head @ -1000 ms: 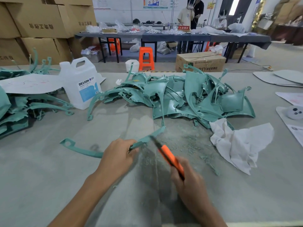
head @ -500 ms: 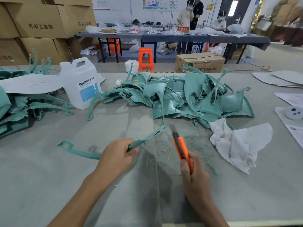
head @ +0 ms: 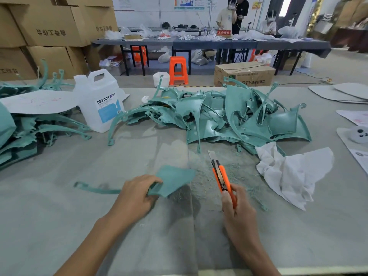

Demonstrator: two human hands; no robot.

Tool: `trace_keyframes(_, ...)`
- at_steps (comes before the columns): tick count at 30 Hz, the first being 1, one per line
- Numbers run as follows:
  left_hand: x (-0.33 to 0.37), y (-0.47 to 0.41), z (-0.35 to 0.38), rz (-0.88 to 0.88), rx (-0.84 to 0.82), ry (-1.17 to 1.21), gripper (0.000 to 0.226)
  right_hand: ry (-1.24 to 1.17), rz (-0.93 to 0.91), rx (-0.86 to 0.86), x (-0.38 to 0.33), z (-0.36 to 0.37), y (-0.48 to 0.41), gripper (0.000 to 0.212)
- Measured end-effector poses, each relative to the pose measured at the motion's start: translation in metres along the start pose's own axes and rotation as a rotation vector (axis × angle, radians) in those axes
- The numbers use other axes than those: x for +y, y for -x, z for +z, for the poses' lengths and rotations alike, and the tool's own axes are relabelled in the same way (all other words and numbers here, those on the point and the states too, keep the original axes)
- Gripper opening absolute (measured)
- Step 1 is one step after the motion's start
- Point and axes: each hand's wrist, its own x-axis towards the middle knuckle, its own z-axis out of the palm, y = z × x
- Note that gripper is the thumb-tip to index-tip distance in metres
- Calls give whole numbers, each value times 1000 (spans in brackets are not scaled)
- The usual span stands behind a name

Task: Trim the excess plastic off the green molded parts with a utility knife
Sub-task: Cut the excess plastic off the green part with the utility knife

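Observation:
My left hand (head: 137, 196) grips a green molded part (head: 172, 181) just above the table; its broad flat face is turned up and a thin curved arm runs off to the left. My right hand (head: 237, 212) holds an orange utility knife (head: 222, 176) with the blade out, pointing away from me. The blade is to the right of the part and clear of it. A big pile of green molded parts (head: 229, 118) lies behind. Green shavings (head: 233, 170) dust the table between my hands and the pile.
A white cloth (head: 294, 172) lies right of the knife. A white jug (head: 99, 100) stands at the back left beside a second heap of green parts (head: 25, 136) under a white sheet (head: 37, 102). Papers (head: 354, 116) lie at the right edge. People work at far tables.
My left hand turned the part from edge-on to its broad face up. My right hand drew the knife off the part and swung its blade to point away from me.

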Motion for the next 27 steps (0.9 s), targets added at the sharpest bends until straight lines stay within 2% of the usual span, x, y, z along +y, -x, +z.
trace_keyframes(2, -4, 4, 10, 6, -7, -21, 38, -11, -4, -15, -1, -1, 0, 8)
trace_keyframes(6, -1, 7, 17, -15, 111, -31, 48, -26, -50, -53, -4, -2, 3, 12)
trace_keyframes(10, 8, 11, 18, 58, 210, 147, 26, -19, -85, -66, -6, -2, 3, 13)
trace_keyframes(13, 16, 10, 19, 103, 261, 210, 30, -38, -67, -75, -3, -3, 2, 21)
trace_keyframes(16, 20, 9, 19, 127, 238, 223, 31, -54, -72, -93, -2, -3, 1, 14)
trace_keyframes(20, 23, 11, 18, 134, 208, 247, 30, -30, -87, -133, -2, 0, 2, 15)
trace_keyframes(25, 33, 18, 10, 143, 189, 422, 27, -49, 35, -59, 1, 1, -10, 5)
trace_keyframes(27, 36, 20, 5, 142, 173, 449, 26, -70, 27, -56, 0, 1, -8, 6)
